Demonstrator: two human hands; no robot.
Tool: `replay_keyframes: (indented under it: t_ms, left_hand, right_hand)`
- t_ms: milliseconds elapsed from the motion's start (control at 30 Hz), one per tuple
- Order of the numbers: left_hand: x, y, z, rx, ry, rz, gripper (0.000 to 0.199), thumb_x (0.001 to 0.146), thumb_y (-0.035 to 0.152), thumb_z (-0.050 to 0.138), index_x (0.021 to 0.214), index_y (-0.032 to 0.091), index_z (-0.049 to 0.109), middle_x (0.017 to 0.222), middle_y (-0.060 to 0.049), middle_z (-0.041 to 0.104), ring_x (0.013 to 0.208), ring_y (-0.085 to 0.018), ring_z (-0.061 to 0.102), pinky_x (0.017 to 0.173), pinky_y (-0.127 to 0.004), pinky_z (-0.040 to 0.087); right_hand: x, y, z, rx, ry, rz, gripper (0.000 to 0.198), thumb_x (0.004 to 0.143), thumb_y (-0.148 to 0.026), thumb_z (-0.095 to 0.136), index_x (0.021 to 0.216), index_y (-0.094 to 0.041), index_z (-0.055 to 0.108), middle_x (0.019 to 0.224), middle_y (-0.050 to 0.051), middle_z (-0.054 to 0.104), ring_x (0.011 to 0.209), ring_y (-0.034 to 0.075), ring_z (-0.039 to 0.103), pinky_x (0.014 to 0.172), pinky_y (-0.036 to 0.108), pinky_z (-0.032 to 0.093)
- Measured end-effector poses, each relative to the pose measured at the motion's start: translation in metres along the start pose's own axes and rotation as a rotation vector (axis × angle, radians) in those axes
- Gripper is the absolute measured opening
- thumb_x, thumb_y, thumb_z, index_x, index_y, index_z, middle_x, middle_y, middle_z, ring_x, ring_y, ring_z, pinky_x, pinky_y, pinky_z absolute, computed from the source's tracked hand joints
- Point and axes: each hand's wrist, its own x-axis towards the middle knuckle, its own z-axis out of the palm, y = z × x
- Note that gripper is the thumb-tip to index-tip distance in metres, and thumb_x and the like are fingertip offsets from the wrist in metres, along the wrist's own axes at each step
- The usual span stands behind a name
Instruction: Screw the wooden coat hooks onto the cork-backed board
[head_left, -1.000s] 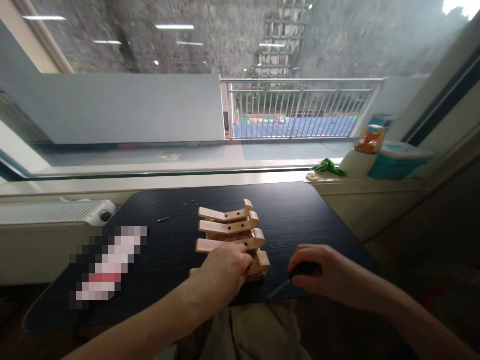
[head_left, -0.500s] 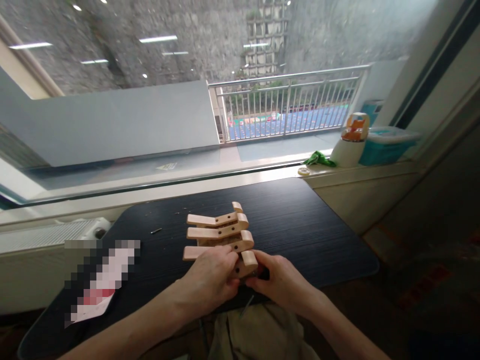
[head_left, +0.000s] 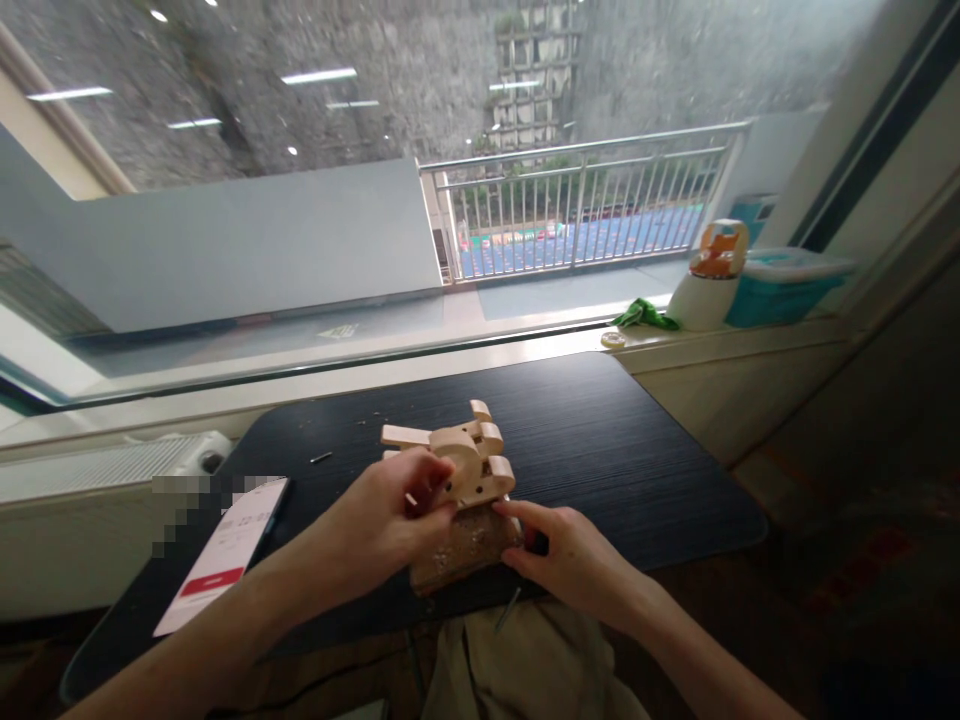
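The left hand [head_left: 405,505] now pinches a curved wooden piece [head_left: 459,455], its thumb and fingertips closed narrowly around it. Half a second ago that hand lay over the near end of the row, where the nearest piece sat on the brown block [head_left: 469,545]; now the held piece is up above the block, overlapping the other wooden pieces [head_left: 501,475] from this view, and the near part of the block's rough top is bare. The other pieces remain lined up at the far side

The right hand [head_left: 566,545] has its thumb and forefinger spread slightly on the block's right edge, much as half a second ago; a second ago it was well apart, gripping the screwdriver [head_left: 508,608] by its dark handle. That handle is now mostly hidden in the palm, with the shaft showing below, past the edge of the black worktop [head_left: 592,430]. The block rests near that edge. A small metal pin [head_left: 321,457] and the phone [head_left: 214,580] remain on the left
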Motion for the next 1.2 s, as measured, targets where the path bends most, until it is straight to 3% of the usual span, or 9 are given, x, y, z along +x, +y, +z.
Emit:
replay_keyframes:
  t_ms: [100,200,367,567,733,867,1100,1200]
  left_hand:
    - [-0.009,-0.009,0.000,-0.242,-0.068,-0.200,0.036,0.079,0.038,0.054,0.105,0.013,0.057,0.079,-0.002,0.063,0.071,-0.013,0.057,0.063,-0.023,0.045]
    - [-0.015,-0.019,0.009,-0.523,-0.056,-0.337,0.047,0.077,0.041,0.058,0.113,0.012,0.054,0.077,-0.003,0.064,0.068,-0.012,0.057,0.065,-0.024,0.047]
    - [-0.021,-0.032,0.022,-0.842,0.008,-0.397,0.050,0.076,0.039,0.062,0.119,0.016,0.052,0.089,-0.005,0.063,0.069,-0.012,0.058,0.061,-0.025,0.049]
    - [-0.025,-0.031,0.030,-0.770,-0.067,-0.356,0.046,0.081,0.039,0.057,0.121,0.016,0.052,0.078,-0.003,0.065,0.069,-0.011,0.057,0.066,-0.022,0.048]
    - [-0.021,-0.027,0.037,-0.760,-0.070,-0.319,0.048,0.078,0.041,0.060,0.115,0.011,0.057,0.076,-0.003,0.063,0.067,-0.010,0.055,0.064,-0.021,0.047]
    - [-0.018,-0.028,0.044,-0.745,-0.060,-0.364,0.053,0.078,0.047,0.057,0.116,0.010,0.055,0.075,-0.004,0.063,0.066,-0.011,0.055,0.063,-0.022,0.047]
    - [-0.013,-0.018,0.042,-0.598,-0.052,-0.255,0.042,0.084,0.048,0.047,0.095,0.012,0.066,0.081,-0.005,0.062,0.071,-0.014,0.057,0.062,-0.023,0.049]
    - [-0.012,-0.014,0.041,-0.576,-0.033,-0.249,0.042,0.084,0.048,0.046,0.097,0.013,0.066,0.080,-0.004,0.061,0.070,-0.014,0.056,0.061,-0.023,0.048]
  right_hand:
    - [-0.005,-0.006,-0.007,0.041,0.016,-0.003,0.026,0.076,-0.026,0.057,0.100,-0.021,0.066,0.071,-0.002,0.063,0.065,0.012,0.056,0.060,0.023,0.039]
    - [-0.012,-0.008,-0.012,0.129,0.057,0.006,0.019,0.080,-0.020,0.049,0.083,-0.018,0.068,0.072,-0.001,0.064,0.067,0.012,0.056,0.062,0.022,0.040]
    - [-0.022,-0.007,-0.006,0.129,0.116,0.033,0.021,0.083,-0.021,0.045,0.085,-0.019,0.066,0.067,-0.002,0.062,0.060,0.011,0.054,0.058,0.022,0.039]
    - [-0.016,-0.028,0.009,0.190,0.142,-0.009,0.018,0.082,-0.028,0.052,0.092,-0.019,0.065,0.068,-0.002,0.061,0.060,0.010,0.054,0.059,0.021,0.039]
    - [-0.008,-0.043,0.008,0.181,0.082,-0.064,0.018,0.084,-0.024,0.050,0.075,-0.018,0.063,0.063,-0.004,0.057,0.057,0.008,0.049,0.055,0.020,0.034]
    - [-0.006,-0.043,0.007,0.160,0.099,-0.113,0.025,0.087,-0.024,0.046,0.066,-0.017,0.058,0.060,-0.004,0.054,0.056,0.007,0.046,0.054,0.020,0.031]
    - [-0.001,-0.040,0.002,0.153,0.094,-0.086,0.025,0.087,-0.025,0.047,0.067,-0.018,0.061,0.060,-0.004,0.055,0.055,0.007,0.045,0.053,0.021,0.030]
    - [0.001,-0.040,0.000,0.132,0.098,-0.098,0.025,0.087,-0.025,0.048,0.068,-0.018,0.063,0.061,-0.003,0.056,0.056,0.007,0.046,0.054,0.021,0.031]
